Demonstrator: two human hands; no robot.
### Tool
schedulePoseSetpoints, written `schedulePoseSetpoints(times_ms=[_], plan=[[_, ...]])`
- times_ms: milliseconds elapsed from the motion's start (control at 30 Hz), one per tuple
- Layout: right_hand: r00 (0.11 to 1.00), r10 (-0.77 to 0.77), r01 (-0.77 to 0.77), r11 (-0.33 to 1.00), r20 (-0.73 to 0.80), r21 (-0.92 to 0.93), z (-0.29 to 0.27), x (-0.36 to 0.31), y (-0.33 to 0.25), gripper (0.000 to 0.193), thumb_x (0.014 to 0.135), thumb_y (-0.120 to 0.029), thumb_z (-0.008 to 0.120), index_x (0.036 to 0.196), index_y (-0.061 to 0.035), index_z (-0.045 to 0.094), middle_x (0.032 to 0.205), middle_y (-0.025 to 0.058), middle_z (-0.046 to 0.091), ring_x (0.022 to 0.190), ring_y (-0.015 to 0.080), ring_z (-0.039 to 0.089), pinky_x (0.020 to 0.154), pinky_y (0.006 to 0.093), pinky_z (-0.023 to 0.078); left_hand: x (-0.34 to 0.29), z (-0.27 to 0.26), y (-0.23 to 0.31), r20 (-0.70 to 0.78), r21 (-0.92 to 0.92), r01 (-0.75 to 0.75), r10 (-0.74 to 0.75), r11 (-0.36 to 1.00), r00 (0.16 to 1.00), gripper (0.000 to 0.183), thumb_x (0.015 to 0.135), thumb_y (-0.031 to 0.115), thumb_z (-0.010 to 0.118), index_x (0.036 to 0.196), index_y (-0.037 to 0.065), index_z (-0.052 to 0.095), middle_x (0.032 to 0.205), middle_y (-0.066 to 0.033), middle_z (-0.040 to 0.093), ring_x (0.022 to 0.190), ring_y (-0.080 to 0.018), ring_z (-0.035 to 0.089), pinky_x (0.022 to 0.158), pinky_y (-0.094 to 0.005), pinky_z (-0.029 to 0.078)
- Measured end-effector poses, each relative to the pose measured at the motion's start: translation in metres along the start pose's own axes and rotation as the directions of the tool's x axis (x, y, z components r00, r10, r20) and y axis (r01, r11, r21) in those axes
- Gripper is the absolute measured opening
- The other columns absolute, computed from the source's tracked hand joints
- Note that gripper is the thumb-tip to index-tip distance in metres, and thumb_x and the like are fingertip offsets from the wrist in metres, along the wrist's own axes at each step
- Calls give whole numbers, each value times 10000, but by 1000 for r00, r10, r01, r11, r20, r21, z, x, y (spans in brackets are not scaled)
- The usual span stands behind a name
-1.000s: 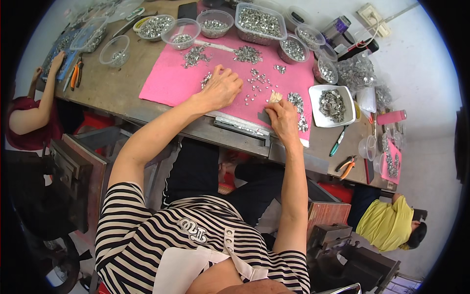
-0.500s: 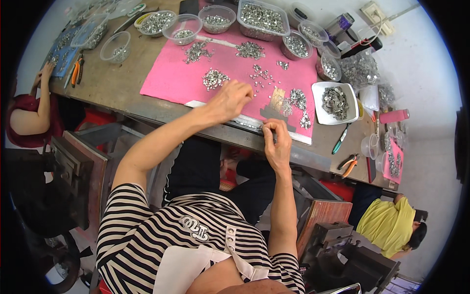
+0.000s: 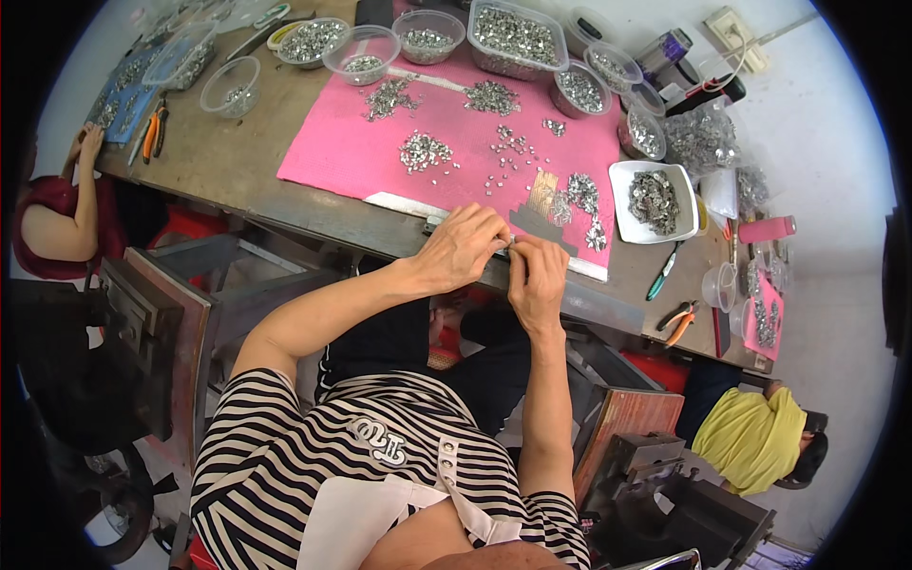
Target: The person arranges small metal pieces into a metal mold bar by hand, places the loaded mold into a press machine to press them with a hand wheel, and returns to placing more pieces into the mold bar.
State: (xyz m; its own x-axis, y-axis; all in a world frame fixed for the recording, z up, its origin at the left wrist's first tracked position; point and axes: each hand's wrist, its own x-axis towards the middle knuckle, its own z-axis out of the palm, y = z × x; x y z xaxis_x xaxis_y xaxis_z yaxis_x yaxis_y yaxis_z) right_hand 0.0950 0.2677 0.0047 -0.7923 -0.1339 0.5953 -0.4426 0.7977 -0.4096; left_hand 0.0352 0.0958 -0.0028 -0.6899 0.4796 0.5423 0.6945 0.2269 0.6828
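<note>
At the front edge of the pink mat (image 3: 351, 142), my left hand (image 3: 464, 247) and my right hand (image 3: 538, 280) meet with fingertips pinched together. A tiny silvery bit shows between the fingertips, too small to name. Under my left hand, a narrow strip (image 3: 432, 224) pokes out along the table edge; the hand covers the rest. Just beyond my hands lie a heap of small silvery metal pieces (image 3: 425, 152), a grey patch with a gold-coloured patch (image 3: 542, 193), and another silvery pile (image 3: 582, 193).
Clear plastic tubs (image 3: 427, 36) of metal pieces line the back. A white square bowl (image 3: 654, 201) stands right, near green-handled pliers (image 3: 663, 272) and orange-handled pliers (image 3: 678, 323). More pliers (image 3: 154, 133) lie left. One person (image 3: 62, 223) sits far left, another (image 3: 755, 432) far right.
My left hand has come down from above the mat to the table edge and joined my right hand, covering the silvery strip. My right hand has stayed nearly in place.
</note>
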Motion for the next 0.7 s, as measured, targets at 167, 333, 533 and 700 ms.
schedulePoseSetpoints(times_ms=[167,333,533,700], plan=[[998,-18,15,998,-63,-59,2,-4,1,181,840,-7,707,1010,-51,665,1022,98,672,980,279,626,930,413,423,0,2,-1,10,99,-57,56,993,998,83,890,89,640,941,52,585,920,-86,581,886,-297,550,775,-419,409],[930,317,-270,932,-184,241,3,-17,9,95,918,6,658,1009,3,686,965,113,686,895,229,646,828,325,498,-2,4,-4,31,184,-105,101,977,994,106,887,97,665,957,48,603,917,-76,593,875,-277,560,788,-399,419],[929,313,-269,938,-199,221,5,-18,10,69,924,8,647,983,12,682,934,106,680,856,210,644,792,314,502,-4,7,0,10,266,-157,160,951,987,113,860,108,681,921,55,602,894,-76,579,870,-282,561,780,-418,458],[919,325,-275,935,-225,226,6,-17,7,67,895,8,662,956,-8,687,901,128,678,833,294,654,779,364,508,-10,4,-3,-21,307,-223,240,925,970,159,824,156,740,954,79,692,999,-72,646,965,-278,594,861,-415,483]])
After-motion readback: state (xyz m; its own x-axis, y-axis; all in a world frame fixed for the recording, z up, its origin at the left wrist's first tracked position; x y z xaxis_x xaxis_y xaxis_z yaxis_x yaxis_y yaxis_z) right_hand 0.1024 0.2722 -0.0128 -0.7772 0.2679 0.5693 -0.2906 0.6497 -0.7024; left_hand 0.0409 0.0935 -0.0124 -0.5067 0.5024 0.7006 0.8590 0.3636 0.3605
